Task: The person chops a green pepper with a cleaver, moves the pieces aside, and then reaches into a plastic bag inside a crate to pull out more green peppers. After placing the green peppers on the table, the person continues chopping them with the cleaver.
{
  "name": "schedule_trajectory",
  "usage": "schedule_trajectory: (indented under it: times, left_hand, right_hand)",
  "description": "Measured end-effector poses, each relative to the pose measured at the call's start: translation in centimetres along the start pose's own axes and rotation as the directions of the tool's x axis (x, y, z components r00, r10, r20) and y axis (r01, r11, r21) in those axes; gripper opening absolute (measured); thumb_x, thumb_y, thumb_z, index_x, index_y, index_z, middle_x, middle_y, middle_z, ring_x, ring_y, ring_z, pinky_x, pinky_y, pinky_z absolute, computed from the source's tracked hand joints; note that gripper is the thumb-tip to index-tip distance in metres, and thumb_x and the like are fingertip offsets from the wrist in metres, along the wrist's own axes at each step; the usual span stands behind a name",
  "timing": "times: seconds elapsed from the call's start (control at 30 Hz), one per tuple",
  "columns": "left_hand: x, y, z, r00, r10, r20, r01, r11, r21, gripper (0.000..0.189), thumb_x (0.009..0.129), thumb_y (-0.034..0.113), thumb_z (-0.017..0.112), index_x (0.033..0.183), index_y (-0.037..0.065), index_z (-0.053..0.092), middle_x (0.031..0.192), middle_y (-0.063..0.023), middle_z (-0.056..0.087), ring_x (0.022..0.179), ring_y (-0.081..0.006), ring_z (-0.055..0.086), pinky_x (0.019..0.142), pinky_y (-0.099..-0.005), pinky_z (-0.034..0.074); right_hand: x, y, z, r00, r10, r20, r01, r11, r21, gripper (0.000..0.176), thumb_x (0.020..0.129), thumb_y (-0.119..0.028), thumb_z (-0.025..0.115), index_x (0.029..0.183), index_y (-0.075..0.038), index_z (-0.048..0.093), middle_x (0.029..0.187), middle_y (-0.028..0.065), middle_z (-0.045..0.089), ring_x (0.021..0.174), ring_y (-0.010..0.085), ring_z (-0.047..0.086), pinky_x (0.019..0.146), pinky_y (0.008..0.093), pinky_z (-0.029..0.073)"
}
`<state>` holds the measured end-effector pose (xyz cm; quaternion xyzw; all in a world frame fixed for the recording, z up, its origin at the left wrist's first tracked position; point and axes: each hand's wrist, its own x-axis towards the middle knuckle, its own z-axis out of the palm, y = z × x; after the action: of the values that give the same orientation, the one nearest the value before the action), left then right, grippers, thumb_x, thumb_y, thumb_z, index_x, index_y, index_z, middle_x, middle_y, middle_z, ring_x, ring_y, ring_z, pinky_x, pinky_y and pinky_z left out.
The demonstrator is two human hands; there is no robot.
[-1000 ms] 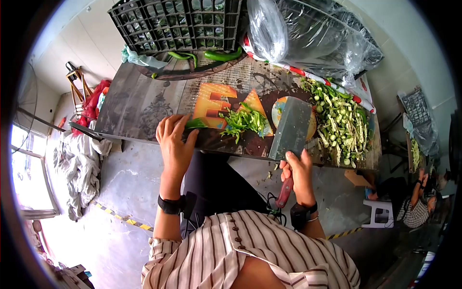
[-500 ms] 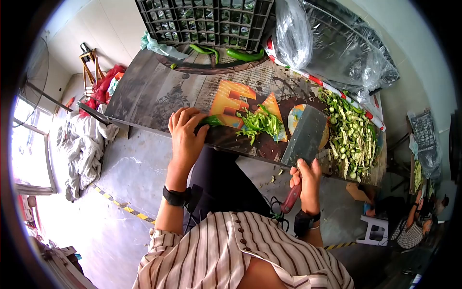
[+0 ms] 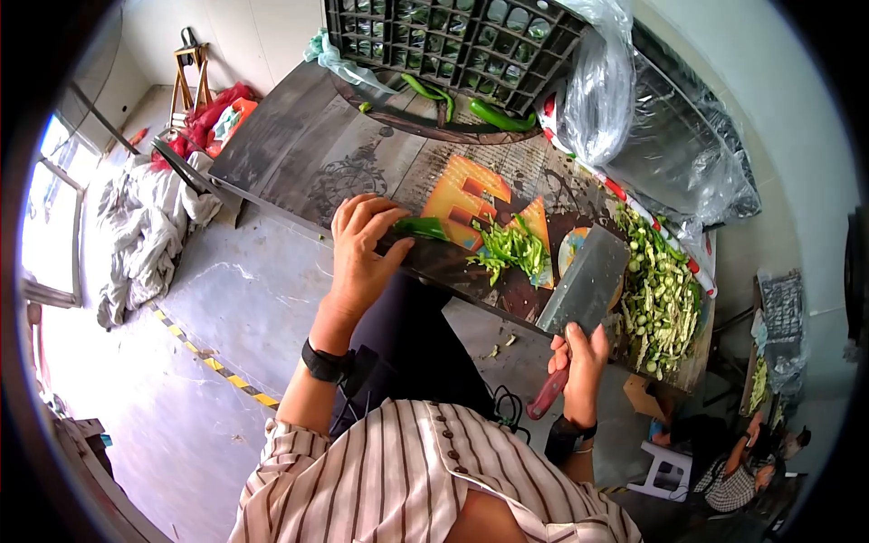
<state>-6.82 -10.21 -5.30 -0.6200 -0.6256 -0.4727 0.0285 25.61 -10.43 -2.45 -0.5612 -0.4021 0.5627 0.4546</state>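
Note:
My left hand (image 3: 367, 249) is closed on a green chili pepper (image 3: 424, 228) near the table's front edge, its thumb and fingertips at the pepper's left end. In my right hand (image 3: 581, 360) is the red handle of a cleaver (image 3: 587, 282). The broad blade lies tilted over the tabletop, between a small heap of sliced green pepper (image 3: 513, 249) and a larger pile of cut pepper pieces (image 3: 665, 294) on the right. Cut shreds sit between the whole pepper and the blade.
A black plastic crate (image 3: 453, 45) stands at the table's back, with whole green peppers (image 3: 501, 116) before it. Clear plastic bags (image 3: 593, 90) lie at the back right. Another person (image 3: 731, 475) sits at far right near a white stool (image 3: 663, 471).
The view has shifted, so the table appears further right and tilted. My left hand stays at the pepper, its fingers slightly re-angled. The cleaver remains beside the larger pile.

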Motion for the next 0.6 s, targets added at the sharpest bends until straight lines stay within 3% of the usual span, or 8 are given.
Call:
schedule_trajectory:
  times: [0.17, 0.27, 0.37, 0.47, 0.6]
  left_hand:
    - [0.0, -0.3, 1.2, 0.997, 0.055, -0.05, -0.055, 0.998, -0.012, 0.03, 0.066, 0.01, 0.077, 0.096, 0.009, 0.07, 0.105, -0.0056, 0.061, 0.111, -0.0279, 0.052, 0.101, -0.0444, 0.036]
    - [0.1, -0.4, 1.5, 0.996, 0.045, -0.079, -0.047, 0.999, -0.017, 0.027, 0.067, 0.012, 0.077, 0.092, 0.01, 0.07, 0.103, -0.0048, 0.061, 0.109, -0.027, 0.053, 0.101, -0.0457, 0.036]
    - [0.1, -0.4, 1.7, 0.994, 0.024, -0.107, -0.027, 0.999, -0.03, 0.025, 0.067, 0.013, 0.077, 0.09, 0.011, 0.071, 0.101, -0.0036, 0.061, 0.109, -0.026, 0.053, 0.102, -0.046, 0.036]
    - [0.1, -0.5, 1.7, 0.991, 0.022, -0.128, -0.028, 0.999, -0.04, 0.022, 0.066, 0.014, 0.078, 0.088, 0.012, 0.071, 0.099, -0.0023, 0.061, 0.107, -0.0253, 0.054, 0.1, -0.046, 0.038]
    - [0.0, -0.8, 1.8, 0.988, 0.036, -0.15, -0.044, 0.998, -0.054, 0.018, 0.067, 0.014, 0.077, 0.084, 0.015, 0.071, 0.098, 0.0001, 0.06, 0.105, -0.0229, 0.054, 0.101, -0.0459, 0.038]
  right_hand:
    - [0.3, -4.2, 2.6, 0.981, -0.076, 0.177, 0.109, 0.976, -0.187, 0.014, 0.094, -0.011, 0.053, 0.099, -0.001, 0.046, 0.07, 0.0083, 0.057, 0.043, 0.0088, 0.046, 0.038, 0.0253, 0.043]
    - [1.7, -5.8, 5.0, 0.918, -0.082, 0.388, 0.237, 0.898, -0.371, 0.013, 0.094, -0.01, 0.052, 0.098, 0.001, 0.046, 0.068, 0.0073, 0.057, 0.043, 0.0076, 0.047, 0.038, 0.024, 0.041]
    - [3.0, -7.0, 8.2, 0.872, -0.023, 0.489, 0.327, 0.771, -0.546, 0.015, 0.094, -0.01, 0.054, 0.094, 0.002, 0.046, 0.066, 0.0055, 0.057, 0.045, 0.0082, 0.051, 0.039, 0.0257, 0.041]
    - [5.0, -7.1, 10.5, 0.784, -0.058, 0.619, 0.542, 0.549, -0.636, 0.016, 0.09, -0.009, 0.055, 0.093, 0.004, 0.045, 0.065, 0.0225, 0.055, 0.055, 0.0382, 0.056, 0.052, 0.0431, 0.043]
    - [5.9, -7.6, 12.9, 0.721, -0.057, 0.69, 0.634, 0.455, -0.625, 0.016, 0.088, -0.007, 0.055, 0.092, 0.005, 0.044, 0.067, 0.0279, 0.054, 0.068, 0.0486, 0.053, 0.061, 0.0489, 0.042]
